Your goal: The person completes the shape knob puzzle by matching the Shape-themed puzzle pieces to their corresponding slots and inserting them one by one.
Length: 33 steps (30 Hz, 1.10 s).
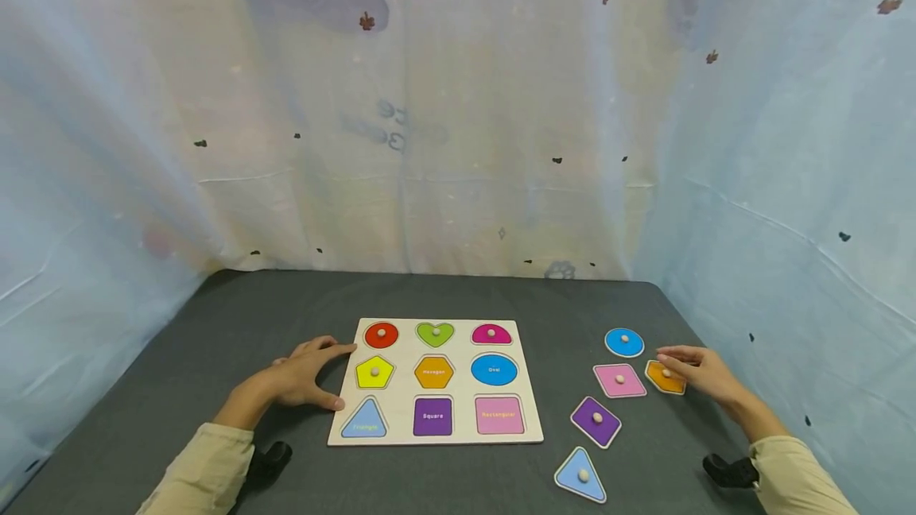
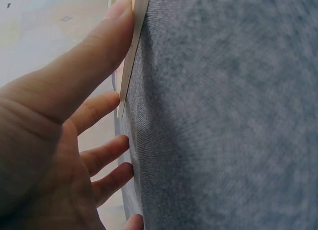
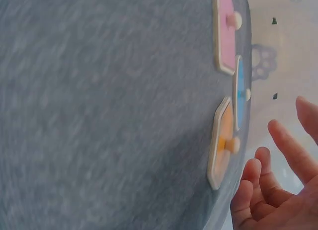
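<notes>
My left hand point(image 1: 304, 376) rests at the left edge of a white shape puzzle board point(image 1: 401, 397). Its thumb lies on the board's edge point(image 2: 133, 56) and the index fingertip touches it; the other fingers are spread. Red circle point(image 1: 382, 334), green heart point(image 1: 435, 333), magenta semicircle point(image 1: 491, 333) and yellow pentagon point(image 1: 375, 372) pieces with knobs sit in the board. Labelled hexagon, oval, triangle, square and rectangle spaces show no knobs. My right hand point(image 1: 701, 372) hovers by an orange hexagon piece point(image 3: 221, 163), fingers loosely extended, apart from its knob.
Right of the board lie a blue oval piece point(image 1: 624, 342), a pink rectangle piece point(image 1: 617, 381), a purple square piece point(image 1: 596, 423) and a light blue triangle piece point(image 1: 580, 477). A dark grey cloth point(image 1: 286, 300) covers the table. Pale patterned curtains point(image 1: 458, 141) surround it.
</notes>
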Tool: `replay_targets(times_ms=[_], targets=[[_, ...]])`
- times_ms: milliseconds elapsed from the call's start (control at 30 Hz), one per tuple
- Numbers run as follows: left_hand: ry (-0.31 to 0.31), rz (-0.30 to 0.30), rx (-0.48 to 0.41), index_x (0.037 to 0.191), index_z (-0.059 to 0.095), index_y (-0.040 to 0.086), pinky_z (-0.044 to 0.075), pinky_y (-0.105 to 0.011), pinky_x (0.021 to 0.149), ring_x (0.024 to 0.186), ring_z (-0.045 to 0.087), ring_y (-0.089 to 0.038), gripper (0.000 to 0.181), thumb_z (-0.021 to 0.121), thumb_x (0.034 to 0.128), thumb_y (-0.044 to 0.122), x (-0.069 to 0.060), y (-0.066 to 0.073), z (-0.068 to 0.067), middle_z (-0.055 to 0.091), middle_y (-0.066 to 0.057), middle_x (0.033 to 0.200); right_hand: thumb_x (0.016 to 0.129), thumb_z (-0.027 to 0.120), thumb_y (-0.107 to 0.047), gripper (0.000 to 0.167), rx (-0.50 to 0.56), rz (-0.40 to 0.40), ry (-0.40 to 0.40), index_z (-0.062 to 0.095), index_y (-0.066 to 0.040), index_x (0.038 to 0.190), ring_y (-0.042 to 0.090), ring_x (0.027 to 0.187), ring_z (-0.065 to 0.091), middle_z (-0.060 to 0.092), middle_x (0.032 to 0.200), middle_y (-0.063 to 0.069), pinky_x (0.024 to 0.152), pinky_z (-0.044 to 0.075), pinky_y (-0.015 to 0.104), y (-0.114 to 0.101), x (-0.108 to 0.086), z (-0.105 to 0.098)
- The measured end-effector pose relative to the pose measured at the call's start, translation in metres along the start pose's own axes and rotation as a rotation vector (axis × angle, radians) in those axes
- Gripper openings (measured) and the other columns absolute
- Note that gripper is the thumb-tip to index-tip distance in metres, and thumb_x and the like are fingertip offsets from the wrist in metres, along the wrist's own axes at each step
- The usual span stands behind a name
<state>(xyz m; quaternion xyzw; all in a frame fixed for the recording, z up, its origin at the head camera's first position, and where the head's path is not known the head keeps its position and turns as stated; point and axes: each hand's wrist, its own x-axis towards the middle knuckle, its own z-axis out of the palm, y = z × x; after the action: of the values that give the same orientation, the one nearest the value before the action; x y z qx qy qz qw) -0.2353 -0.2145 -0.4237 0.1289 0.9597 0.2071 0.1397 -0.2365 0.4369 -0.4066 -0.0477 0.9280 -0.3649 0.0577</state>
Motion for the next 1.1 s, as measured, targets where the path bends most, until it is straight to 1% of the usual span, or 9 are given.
replay_targets(times_ms=[100,200,333,433,533,633,833,1000,1100], targets=[[0.000,0.000,0.002,0.155,0.041,0.019,0.024,-0.084,0.099,0.138,0.034,-0.049,0.100,0.090,0.0713,0.046,0.000,0.000,0.000,0.036,-0.021,0.152,0.106,0.054,-0.029,0.049,-0.026,0.026,-0.009,0.057,0.011,0.135,0.003,0.097,0.063,0.065,0.129,0.029,0.081,0.054,0.026,0.005,0.000,-0.001],[0.002,0.000,0.002,0.155,0.042,0.019,0.024,-0.084,0.099,0.137,0.034,-0.049,0.100,0.090,0.0712,0.046,0.000,0.000,-0.001,0.036,-0.021,0.152,0.105,0.056,-0.026,0.046,-0.026,0.041,-0.019,0.059,0.011,0.133,0.005,0.094,0.063,0.068,0.124,0.027,0.077,0.054,0.025,0.011,0.002,-0.002],[0.004,-0.001,0.001,0.155,0.042,0.019,0.023,-0.084,0.099,0.137,0.033,-0.048,0.100,0.090,0.0710,0.046,0.000,0.000,-0.001,0.036,-0.021,0.152,0.104,0.058,-0.018,0.042,-0.018,0.022,-0.039,0.058,0.013,0.132,0.002,0.083,0.059,0.070,0.119,0.026,0.067,0.051,0.024,0.019,0.002,-0.003],[0.004,0.005,0.000,0.155,0.042,0.019,0.024,-0.083,0.099,0.137,0.033,-0.048,0.100,0.090,0.0712,0.046,0.000,0.000,0.000,0.036,-0.021,0.152,0.103,0.058,-0.014,0.040,-0.013,0.000,-0.044,0.057,0.015,0.131,0.002,0.077,0.055,0.071,0.115,0.025,0.063,0.049,0.025,0.024,0.002,-0.003],[0.004,0.007,-0.002,0.155,0.042,0.018,0.024,-0.083,0.099,0.137,0.033,-0.048,0.100,0.090,0.0712,0.046,0.000,0.000,0.000,0.036,-0.021,0.152,0.102,0.060,-0.012,0.040,-0.005,0.002,-0.038,0.058,0.015,0.131,0.002,0.075,0.055,0.072,0.112,0.023,0.063,0.049,0.024,0.026,0.002,-0.002],[0.004,-0.002,-0.001,0.155,0.042,0.019,0.024,-0.083,0.099,0.137,0.033,-0.047,0.100,0.090,0.0709,0.046,0.000,0.000,0.000,0.036,-0.021,0.152,0.102,0.061,-0.015,0.041,-0.012,0.015,-0.040,0.058,0.014,0.131,0.001,0.077,0.056,0.072,0.113,0.023,0.064,0.049,0.024,0.030,0.004,-0.003],[0.002,-0.007,0.004,0.155,0.042,0.019,0.025,-0.082,0.099,0.137,0.034,-0.047,0.100,0.090,0.0707,0.046,0.000,0.000,-0.001,0.036,-0.021,0.152,0.102,0.061,-0.020,0.043,-0.030,0.070,-0.049,0.060,0.011,0.131,0.004,0.084,0.058,0.072,0.115,0.021,0.068,0.050,0.024,0.031,0.009,-0.005],[0.006,-0.006,0.001,0.154,0.042,0.019,0.025,-0.082,0.099,0.137,0.034,-0.047,0.100,0.090,0.0706,0.046,-0.001,0.001,0.000,0.037,-0.020,0.152,0.102,0.061,-0.018,0.039,-0.048,0.070,-0.028,0.063,0.012,0.127,0.009,0.088,0.060,0.073,0.112,0.021,0.070,0.051,0.023,0.029,0.011,-0.003],[0.007,-0.007,0.002,0.154,0.042,0.019,0.025,-0.082,0.099,0.137,0.034,-0.047,0.100,0.090,0.0706,0.046,-0.001,0.002,0.000,0.037,-0.020,0.152,0.102,0.061,-0.017,0.037,-0.059,0.068,-0.012,0.065,0.012,0.125,0.010,0.087,0.059,0.074,0.110,0.019,0.070,0.050,0.023,0.031,0.010,-0.002]])
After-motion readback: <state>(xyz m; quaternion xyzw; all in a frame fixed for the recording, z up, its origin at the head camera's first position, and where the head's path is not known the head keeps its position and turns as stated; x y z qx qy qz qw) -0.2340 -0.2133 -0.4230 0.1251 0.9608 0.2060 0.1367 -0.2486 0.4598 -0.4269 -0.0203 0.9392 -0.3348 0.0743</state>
